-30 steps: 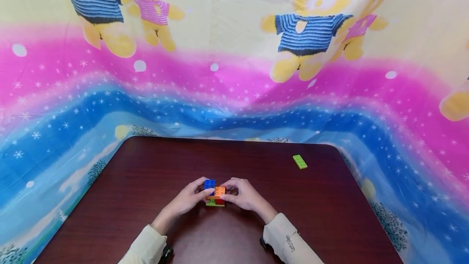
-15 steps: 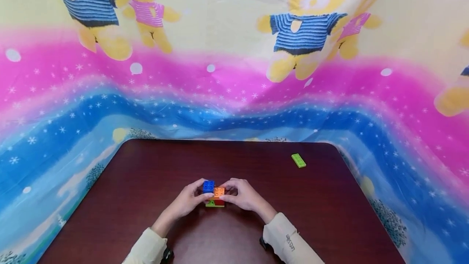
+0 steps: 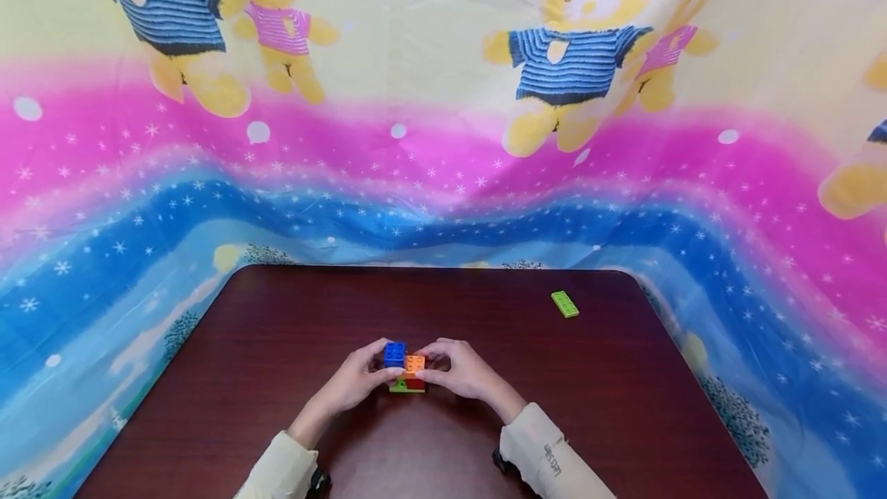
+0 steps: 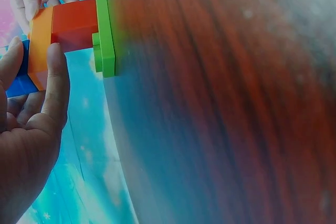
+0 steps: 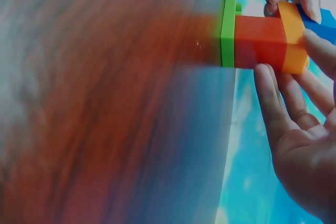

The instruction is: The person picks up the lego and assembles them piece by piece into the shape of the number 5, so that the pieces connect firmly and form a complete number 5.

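Observation:
A small stack of toy building bricks stands near the middle of the table, between both hands. At its bottom is a green plate [image 3: 398, 388], with a red brick [image 5: 257, 40] on its right part. An orange brick [image 3: 415, 363] lies over the red one and overhangs to the left. On the orange brick's left end sits a blue brick [image 3: 395, 351]. My left hand [image 3: 356, 373] pinches the blue brick from the left, its thumb low on the near side. From the right, my right hand [image 3: 460, 368] holds the orange brick between thumb and fingers.
A second green plate [image 3: 564, 304] lies towards the back right of the dark wooden table [image 3: 333, 299]. Behind and around the table hangs a patterned cloth [image 3: 430, 168] with printed bears. A dark band [image 3: 319, 481] shows at the left cuff.
The left thumb has slid lower and to the left, showing more of the blue brick's front. The right hand stays on the orange brick. The head view has shifted slightly.

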The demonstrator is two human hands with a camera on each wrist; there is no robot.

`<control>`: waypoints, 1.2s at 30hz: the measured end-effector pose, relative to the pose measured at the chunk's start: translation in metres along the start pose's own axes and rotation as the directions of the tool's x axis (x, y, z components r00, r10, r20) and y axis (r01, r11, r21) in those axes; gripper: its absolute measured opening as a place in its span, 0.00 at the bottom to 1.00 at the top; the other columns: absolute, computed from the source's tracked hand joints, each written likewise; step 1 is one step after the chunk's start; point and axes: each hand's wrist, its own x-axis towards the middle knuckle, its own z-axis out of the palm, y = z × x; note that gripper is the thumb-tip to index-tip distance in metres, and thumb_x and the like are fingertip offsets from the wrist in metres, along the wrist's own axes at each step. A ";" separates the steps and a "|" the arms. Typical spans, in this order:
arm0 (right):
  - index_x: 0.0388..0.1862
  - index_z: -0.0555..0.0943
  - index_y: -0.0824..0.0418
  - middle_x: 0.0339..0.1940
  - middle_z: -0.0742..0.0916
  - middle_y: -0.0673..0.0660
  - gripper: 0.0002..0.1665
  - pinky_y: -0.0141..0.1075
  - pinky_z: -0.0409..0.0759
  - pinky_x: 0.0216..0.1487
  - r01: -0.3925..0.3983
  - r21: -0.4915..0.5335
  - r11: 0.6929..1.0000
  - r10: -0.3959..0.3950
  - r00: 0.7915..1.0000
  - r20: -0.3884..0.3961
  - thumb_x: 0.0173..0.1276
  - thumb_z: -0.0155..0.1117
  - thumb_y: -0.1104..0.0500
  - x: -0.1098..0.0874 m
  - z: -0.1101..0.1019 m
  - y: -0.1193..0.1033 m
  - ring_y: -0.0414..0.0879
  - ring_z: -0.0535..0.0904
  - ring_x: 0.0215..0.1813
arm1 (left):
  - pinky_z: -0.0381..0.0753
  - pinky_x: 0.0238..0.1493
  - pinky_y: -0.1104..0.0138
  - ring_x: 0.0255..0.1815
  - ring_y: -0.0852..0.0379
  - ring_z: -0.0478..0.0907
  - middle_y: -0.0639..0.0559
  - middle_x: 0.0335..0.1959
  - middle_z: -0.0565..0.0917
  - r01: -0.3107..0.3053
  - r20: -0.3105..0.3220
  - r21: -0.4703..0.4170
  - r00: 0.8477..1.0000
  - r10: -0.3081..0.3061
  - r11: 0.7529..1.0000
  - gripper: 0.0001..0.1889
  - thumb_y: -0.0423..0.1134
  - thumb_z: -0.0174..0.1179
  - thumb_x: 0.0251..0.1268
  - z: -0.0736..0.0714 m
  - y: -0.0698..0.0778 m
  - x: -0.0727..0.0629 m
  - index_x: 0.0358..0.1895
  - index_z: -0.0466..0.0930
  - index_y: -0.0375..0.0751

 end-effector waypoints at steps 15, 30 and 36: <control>0.60 0.86 0.58 0.49 0.90 0.54 0.19 0.48 0.84 0.56 -0.056 -0.068 0.996 0.023 0.911 -0.411 0.73 0.71 0.55 -0.001 -0.090 0.067 0.50 0.86 0.52 | 0.78 0.38 0.69 0.38 0.56 0.77 0.52 0.39 0.82 -0.007 -0.009 0.001 1.000 0.007 1.000 0.18 0.46 0.68 0.70 -0.004 0.001 -0.001 0.58 0.78 0.47; 0.78 0.67 0.67 0.67 0.75 0.73 0.35 0.62 0.69 0.68 -0.428 0.044 0.903 0.365 0.706 -0.607 0.77 0.63 0.55 -0.044 -0.165 0.149 0.69 0.70 0.68 | 0.78 0.40 0.69 0.40 0.55 0.77 0.52 0.41 0.83 0.004 -0.006 0.045 1.000 -0.003 0.999 0.19 0.48 0.68 0.70 -0.003 -0.001 0.000 0.59 0.78 0.47; 0.79 0.64 0.70 0.72 0.72 0.75 0.39 0.63 0.67 0.71 -0.496 0.099 0.863 0.463 0.694 -0.551 0.77 0.64 0.54 -0.052 -0.167 0.166 0.71 0.67 0.72 | 0.78 0.39 0.69 0.40 0.55 0.77 0.52 0.41 0.83 0.002 0.006 0.033 1.000 -0.002 0.999 0.20 0.49 0.67 0.71 -0.002 -0.001 0.001 0.59 0.78 0.46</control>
